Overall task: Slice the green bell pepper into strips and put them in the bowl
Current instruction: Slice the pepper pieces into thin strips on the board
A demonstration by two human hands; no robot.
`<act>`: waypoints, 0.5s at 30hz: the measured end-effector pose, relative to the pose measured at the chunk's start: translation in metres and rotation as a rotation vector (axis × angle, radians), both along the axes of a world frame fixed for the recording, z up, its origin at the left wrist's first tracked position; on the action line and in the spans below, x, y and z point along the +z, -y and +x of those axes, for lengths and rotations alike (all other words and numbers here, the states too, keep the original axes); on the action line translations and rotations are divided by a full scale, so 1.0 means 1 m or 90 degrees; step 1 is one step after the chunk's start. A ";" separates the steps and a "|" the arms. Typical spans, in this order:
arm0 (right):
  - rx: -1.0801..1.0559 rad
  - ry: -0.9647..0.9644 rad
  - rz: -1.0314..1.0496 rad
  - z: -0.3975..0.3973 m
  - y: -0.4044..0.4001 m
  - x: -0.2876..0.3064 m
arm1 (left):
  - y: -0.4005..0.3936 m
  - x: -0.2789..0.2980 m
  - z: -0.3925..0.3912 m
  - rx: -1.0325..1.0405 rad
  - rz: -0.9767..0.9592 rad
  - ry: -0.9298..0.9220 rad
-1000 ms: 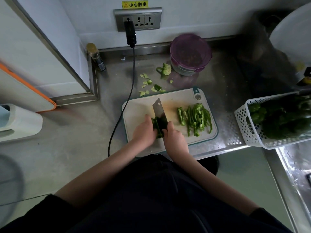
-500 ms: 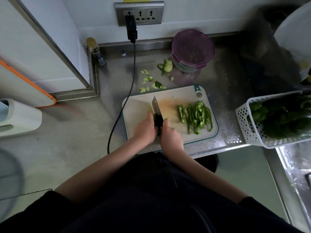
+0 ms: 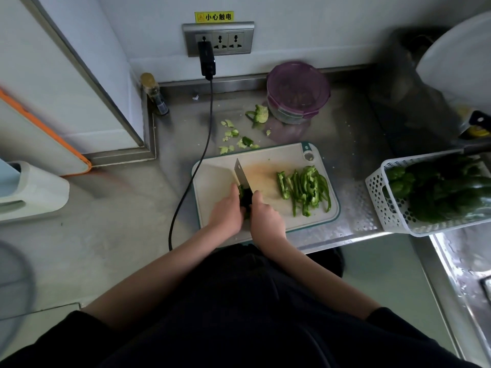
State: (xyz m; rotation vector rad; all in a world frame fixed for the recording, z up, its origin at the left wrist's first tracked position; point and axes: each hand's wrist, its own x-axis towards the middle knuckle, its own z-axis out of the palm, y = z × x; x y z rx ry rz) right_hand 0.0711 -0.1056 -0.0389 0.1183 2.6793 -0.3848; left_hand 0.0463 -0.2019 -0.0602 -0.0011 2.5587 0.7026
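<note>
1. On the pale rectangular plastic cutting board with a teal rim [image 3: 212,181], near its front edge, we find the dark green bell pepper piece [image 3: 245,199] wedged between both hands; only a small glossy portion of it shows.
2. We note the left hand [image 3: 225,213] pressed against the pepper piece from the left with fingers curled on it, holding it down.
3. We record the right hand [image 3: 265,219] closed around the handle of the steel cleaver [image 3: 241,174]; the handle itself is hidden. The blade stands on edge, angled away from the person, with its lower part at the pepper piece.
4. To the right on the same board lies a loose heap of lighter green pepper strips [image 3: 305,189], thin, mostly lengthwise, well apart from the blade.
5. Behind the board, on the stainless steel counter [image 3: 345,144], we see pale green pepper scraps [image 3: 236,139] and a pepper core with stem [image 3: 259,114] just beside the round bowl under a purple translucent lid [image 3: 297,91].
6. At the right, a white perforated plastic basket [image 3: 380,197] holds dark green vegetables; we cannot tell which kind.
7. A black cable [image 3: 196,166] runs from the wall socket past the board's left edge.
</note>
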 end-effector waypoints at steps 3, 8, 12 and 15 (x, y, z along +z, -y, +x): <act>0.002 -0.003 -0.007 0.000 0.001 0.002 | 0.000 0.001 0.001 0.009 0.011 -0.002; 0.006 -0.001 -0.004 0.000 0.002 0.003 | 0.001 -0.001 0.004 0.041 0.045 -0.011; 0.000 -0.004 -0.013 0.003 -0.002 -0.001 | 0.001 -0.001 0.002 0.082 0.055 0.012; -0.011 -0.014 -0.041 -0.009 0.002 -0.004 | 0.002 0.000 0.001 0.045 0.046 0.005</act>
